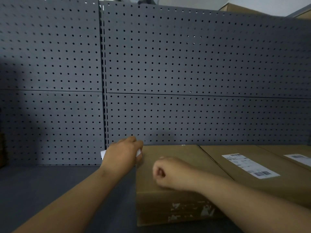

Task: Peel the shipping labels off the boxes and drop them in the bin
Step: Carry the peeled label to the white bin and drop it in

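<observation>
Three brown cardboard boxes lie side by side on a grey shelf. The nearest box point(178, 167) has a bare top and torn paper scraps on its front face. My left hand point(122, 155) is closed around a white peeled label point(103, 154) at that box's far left corner; white edges stick out on both sides of the hand. My right hand point(170, 174) rests as a loose fist on the box top, with nothing visible in it. The middle box point(232, 172) carries a white shipping label point(250, 165) with a barcode. The third box point(286, 150) shows another label point(299, 158). No bin is in view.
A dark grey pegboard wall point(168, 64) stands right behind the boxes. The grey shelf surface point(50, 187) stretches to the left of the nearest box. More cardboard point(235, 8) shows above the wall at the top right.
</observation>
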